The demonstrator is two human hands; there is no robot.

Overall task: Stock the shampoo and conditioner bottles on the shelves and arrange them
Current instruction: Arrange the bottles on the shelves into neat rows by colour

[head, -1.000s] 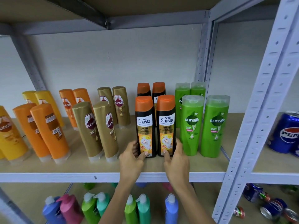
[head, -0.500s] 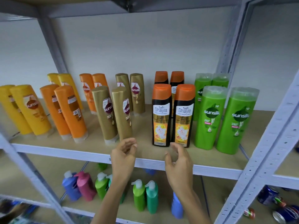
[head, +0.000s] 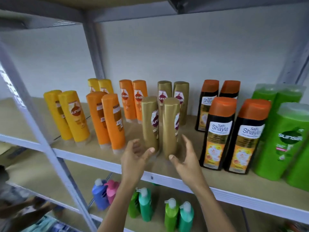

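At the front edge of the shelf (head: pixel 103 162), two gold Sunsilk bottles (head: pixel 160 127) stand upright side by side, labels turned partly right. Left hand (head: pixel 133 158) and right hand (head: pixel 185 158) flank their bases, fingers (head: pixel 188 143) loosely spread and gripping nothing; the left thumb lies at or just short of the left bottle, contact not determinable. Judgement: tall, narrow, glossy plastic, likely moderately heavy if full, stiff, somewhat slippery and prone to tipping. Hold low on the body, one bottle per hand, twisting to face labels forward. Black Safi Shayla bottles (head: pixel 234 136) stand near, to the right.
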